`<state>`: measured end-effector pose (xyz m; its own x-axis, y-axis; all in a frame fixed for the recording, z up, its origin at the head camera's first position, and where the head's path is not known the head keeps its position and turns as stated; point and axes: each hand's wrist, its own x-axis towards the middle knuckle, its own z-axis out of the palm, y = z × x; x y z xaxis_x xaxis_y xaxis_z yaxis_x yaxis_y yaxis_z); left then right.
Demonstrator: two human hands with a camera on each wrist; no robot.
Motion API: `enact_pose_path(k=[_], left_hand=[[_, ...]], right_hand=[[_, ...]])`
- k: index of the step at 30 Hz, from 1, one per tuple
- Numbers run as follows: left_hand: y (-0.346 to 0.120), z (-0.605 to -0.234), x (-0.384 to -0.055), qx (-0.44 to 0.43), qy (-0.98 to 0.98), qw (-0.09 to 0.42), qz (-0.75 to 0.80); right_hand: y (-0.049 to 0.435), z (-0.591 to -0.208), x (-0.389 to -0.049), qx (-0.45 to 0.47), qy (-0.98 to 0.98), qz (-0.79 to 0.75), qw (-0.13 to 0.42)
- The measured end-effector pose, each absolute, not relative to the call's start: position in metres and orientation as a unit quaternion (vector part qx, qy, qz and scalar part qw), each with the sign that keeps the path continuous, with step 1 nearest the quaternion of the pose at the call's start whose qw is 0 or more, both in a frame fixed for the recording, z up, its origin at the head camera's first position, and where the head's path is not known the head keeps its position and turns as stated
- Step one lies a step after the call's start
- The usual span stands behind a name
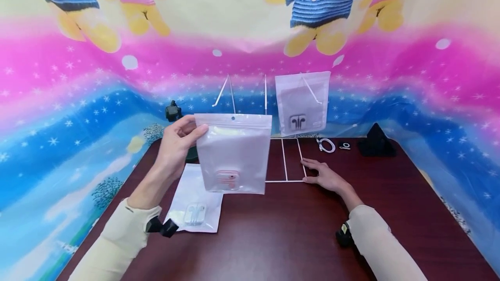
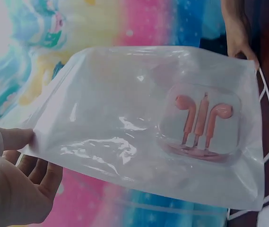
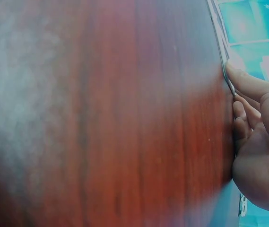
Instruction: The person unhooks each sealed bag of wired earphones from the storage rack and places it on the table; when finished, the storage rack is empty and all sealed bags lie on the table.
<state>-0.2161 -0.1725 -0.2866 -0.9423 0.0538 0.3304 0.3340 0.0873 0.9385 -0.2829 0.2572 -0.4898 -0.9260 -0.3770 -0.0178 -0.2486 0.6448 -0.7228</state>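
Observation:
My left hand (image 1: 175,144) pinches the upper left corner of a white zip-top bag (image 1: 234,151), held up above the table. Through its film show pink earphones (image 2: 203,116) in a clear square case. Behind the bag stands a white wire display rack (image 1: 285,159) with upright hooks, partly hidden. At the front right corner of its base, my right hand (image 1: 324,177) grips the wire between thumb and fingers. Another zip-top bag (image 1: 302,99), with dark earphones, hangs on the rack's right hook. Flat on the table at left lies a third bag (image 1: 195,194) with white earphones.
A coiled white cable (image 1: 326,145), a small black item (image 1: 345,145) and a black stand (image 1: 376,142) sit at the back right. A dark device (image 1: 173,111) stands at the back left. Printed cloth (image 1: 429,99) surrounds the brown table (image 1: 273,237).

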Motion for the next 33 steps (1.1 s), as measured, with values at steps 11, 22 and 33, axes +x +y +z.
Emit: enact_pose_path(k=[11,22,33], left_hand=[[-0.230,-0.280,-0.199,-0.122,-0.634,0.157,-0.747],[-0.295,-0.295,-0.181,-0.058,-0.537,0.211,-0.815],[-0.356,-0.307,-0.163,0.065,-0.532,0.232,-0.812]], right_hand=[[0.263,-0.486,-0.285,-0.172,0.901,-0.390,0.078],[0.257,-0.490,-0.286,-0.172,0.902,-0.390,0.074],[0.260,-0.493,-0.285,-0.176,0.903,-0.386,0.063]])
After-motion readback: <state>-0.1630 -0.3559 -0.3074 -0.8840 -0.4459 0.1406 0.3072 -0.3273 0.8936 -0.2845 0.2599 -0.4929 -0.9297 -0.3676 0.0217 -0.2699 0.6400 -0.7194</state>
